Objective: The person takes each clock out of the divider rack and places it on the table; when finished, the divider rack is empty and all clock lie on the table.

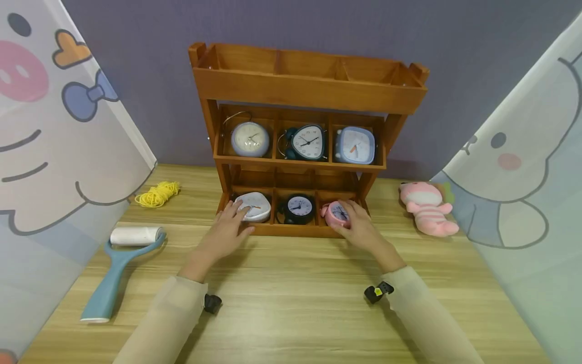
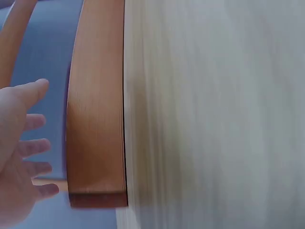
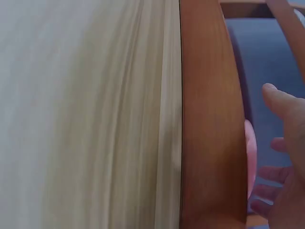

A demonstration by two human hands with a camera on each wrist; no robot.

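Note:
In the head view, a brown wooden three-tier shelf [image 1: 309,91] stands on the table. My left hand [image 1: 227,230] is at the white alarm clock [image 1: 259,206] in the bottom tier's left compartment; its fingers look loose and spread in the left wrist view. My right hand [image 1: 361,227] is over the pink alarm clock [image 1: 336,213] in the bottom right compartment and partly covers it. The right wrist view shows that hand's thumb and fingers spread apart, with only the pink clock's edge [image 3: 250,157] visible. A black alarm clock [image 1: 299,208] sits between them.
The middle tier holds a round pale clock [image 1: 250,139], a dark green clock [image 1: 308,142] and a light blue clock [image 1: 356,145]. At left lie yellow string [image 1: 157,194] and a blue-handled lint roller [image 1: 113,273]. A pink plush toy [image 1: 428,210] lies at right.

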